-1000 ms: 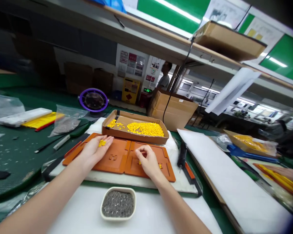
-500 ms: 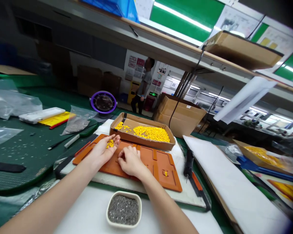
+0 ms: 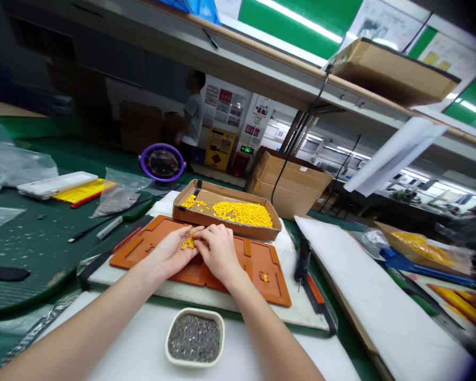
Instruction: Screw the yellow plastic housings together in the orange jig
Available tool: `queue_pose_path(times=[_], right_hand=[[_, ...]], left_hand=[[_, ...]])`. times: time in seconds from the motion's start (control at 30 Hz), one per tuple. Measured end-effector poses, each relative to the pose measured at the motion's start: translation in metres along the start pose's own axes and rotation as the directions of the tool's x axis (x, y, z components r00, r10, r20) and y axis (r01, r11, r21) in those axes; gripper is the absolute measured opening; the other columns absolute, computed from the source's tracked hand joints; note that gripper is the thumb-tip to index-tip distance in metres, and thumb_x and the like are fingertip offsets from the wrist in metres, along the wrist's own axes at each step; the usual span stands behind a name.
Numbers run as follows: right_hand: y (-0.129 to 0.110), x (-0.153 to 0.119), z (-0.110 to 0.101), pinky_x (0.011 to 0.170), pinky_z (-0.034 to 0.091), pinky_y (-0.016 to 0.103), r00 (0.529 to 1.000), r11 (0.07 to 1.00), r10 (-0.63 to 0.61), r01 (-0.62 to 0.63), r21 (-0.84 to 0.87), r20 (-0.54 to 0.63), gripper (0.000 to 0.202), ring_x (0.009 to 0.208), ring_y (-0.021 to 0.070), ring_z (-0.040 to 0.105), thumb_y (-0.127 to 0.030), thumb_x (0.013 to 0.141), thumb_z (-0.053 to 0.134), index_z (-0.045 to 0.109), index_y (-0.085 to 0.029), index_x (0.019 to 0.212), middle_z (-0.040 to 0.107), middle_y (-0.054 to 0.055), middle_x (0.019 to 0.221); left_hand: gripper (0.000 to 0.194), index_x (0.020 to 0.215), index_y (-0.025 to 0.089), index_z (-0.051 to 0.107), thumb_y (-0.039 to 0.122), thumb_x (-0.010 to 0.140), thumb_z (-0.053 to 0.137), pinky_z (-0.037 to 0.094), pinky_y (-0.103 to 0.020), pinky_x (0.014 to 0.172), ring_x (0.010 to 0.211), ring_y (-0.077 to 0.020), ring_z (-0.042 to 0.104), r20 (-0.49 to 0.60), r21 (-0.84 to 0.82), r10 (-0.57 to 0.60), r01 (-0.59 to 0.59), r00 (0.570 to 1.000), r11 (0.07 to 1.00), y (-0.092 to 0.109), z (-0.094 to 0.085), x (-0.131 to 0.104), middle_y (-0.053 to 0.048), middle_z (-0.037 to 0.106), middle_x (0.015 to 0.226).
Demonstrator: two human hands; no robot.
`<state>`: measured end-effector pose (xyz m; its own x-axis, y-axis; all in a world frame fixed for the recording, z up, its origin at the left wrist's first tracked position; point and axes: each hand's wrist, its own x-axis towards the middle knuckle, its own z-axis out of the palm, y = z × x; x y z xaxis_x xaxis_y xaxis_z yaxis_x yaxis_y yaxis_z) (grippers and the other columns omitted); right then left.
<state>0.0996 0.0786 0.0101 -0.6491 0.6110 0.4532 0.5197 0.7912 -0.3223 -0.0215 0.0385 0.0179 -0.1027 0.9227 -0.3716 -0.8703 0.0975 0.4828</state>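
Note:
Several small yellow pieces [image 3: 188,243] lie in the cupped palm of my left hand [image 3: 173,252], which is turned up above the orange tray [image 3: 138,241]. The fingers of my right hand [image 3: 218,251] are pinched together at the left fingertips, beside those pieces; what they hold is too small to make out. One yellow piece [image 3: 265,278] sits in the right part of the orange tray. Behind the hands is a cardboard box [image 3: 238,228] with many loose yellow pieces. A white bowl [image 3: 194,364] of small metal parts stands in front.
A black electric screwdriver [image 3: 302,262] lies right of the orange tray. Left are a purple fan [image 3: 162,162], plastic bags [image 3: 117,198] and white and yellow plates [image 3: 57,184]. A long white board [image 3: 357,280] lies at the right. A person [image 3: 192,114] is in the background.
My right hand has moved up from the orange tray to my left palm and its fingertips now meet the left ones. The background person has moved left. The view has shifted slightly.

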Motion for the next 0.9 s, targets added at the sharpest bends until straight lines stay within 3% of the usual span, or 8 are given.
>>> queue_pose_path(times=[0.17, 0.4, 0.53, 0.67, 0.9], right_hand=[[0.0006, 0.0000, 0.0011, 0.079, 0.031, 0.032, 1.000, 0.998, 0.017, -0.015, 0.057, -0.026, 0.006, 0.086, 0.0181, 0.048, -0.020, 0.084, 0.059, 0.058, -0.022, 0.089, 0.062, 0.000, 0.091], [0.0011, -0.0012, 0.0018, 0.078, 0.031, 0.032, 0.999, 0.996, 0.050, -0.050, 0.076, 0.000, 0.015, 0.088, 0.0185, 0.048, -0.021, 0.084, 0.058, 0.061, -0.024, 0.099, 0.062, 0.001, 0.092], [0.0022, -0.0007, 0.0006, 0.076, 0.032, 0.031, 0.995, 0.992, 0.070, -0.062, 0.112, -0.070, 0.012, 0.087, 0.0167, 0.048, -0.027, 0.088, 0.054, 0.063, -0.025, 0.095, 0.060, 0.001, 0.091], [0.0029, -0.0005, 0.0001, 0.076, 0.031, 0.032, 0.972, 0.986, 0.159, -0.147, 0.078, -0.174, 0.015, 0.087, 0.0179, 0.047, -0.034, 0.086, 0.056, 0.064, -0.022, 0.083, 0.057, 0.002, 0.086], [0.0008, -0.0003, 0.0005, 0.076, 0.032, 0.033, 0.973, 0.981, 0.183, -0.172, 0.089, -0.141, 0.010, 0.091, 0.0200, 0.045, -0.032, 0.078, 0.066, 0.065, -0.022, 0.081, 0.055, 0.002, 0.089]], left_hand=[[0.026, 0.075, 0.010, 0.055, 0.003, 0.086, 0.034, 0.052, -0.020, 0.053, 0.056, -0.0118, 0.058, 0.035, -0.010, -0.024, 0.025, 0.999, 1.000, -0.0004, -0.0010, 0.0028, -0.005, 0.056, 0.063], [0.025, 0.079, 0.007, 0.057, -0.003, 0.082, 0.034, 0.056, -0.024, 0.061, 0.067, -0.0163, 0.064, 0.008, -0.001, -0.024, 0.024, 1.000, 1.000, -0.0026, -0.0010, 0.0052, -0.011, 0.063, 0.074], [0.025, 0.081, 0.006, 0.057, -0.002, 0.083, 0.033, 0.056, -0.023, 0.061, 0.065, -0.0161, 0.064, 0.005, -0.004, -0.019, 0.019, 1.000, 1.000, -0.0032, 0.0005, 0.0039, -0.011, 0.064, 0.073], [0.026, 0.092, 0.003, 0.058, -0.001, 0.083, 0.034, 0.057, -0.027, 0.066, 0.073, -0.0193, 0.066, 0.035, 0.011, -0.054, 0.053, 0.998, 0.999, -0.0058, 0.0035, 0.0008, -0.014, 0.065, 0.080], [0.033, 0.105, 0.000, 0.056, 0.000, 0.085, 0.030, 0.058, -0.029, 0.067, 0.078, -0.0211, 0.067, 0.073, 0.044, -0.079, 0.076, 0.994, 0.996, -0.0071, 0.0025, -0.0021, -0.017, 0.066, 0.086]])
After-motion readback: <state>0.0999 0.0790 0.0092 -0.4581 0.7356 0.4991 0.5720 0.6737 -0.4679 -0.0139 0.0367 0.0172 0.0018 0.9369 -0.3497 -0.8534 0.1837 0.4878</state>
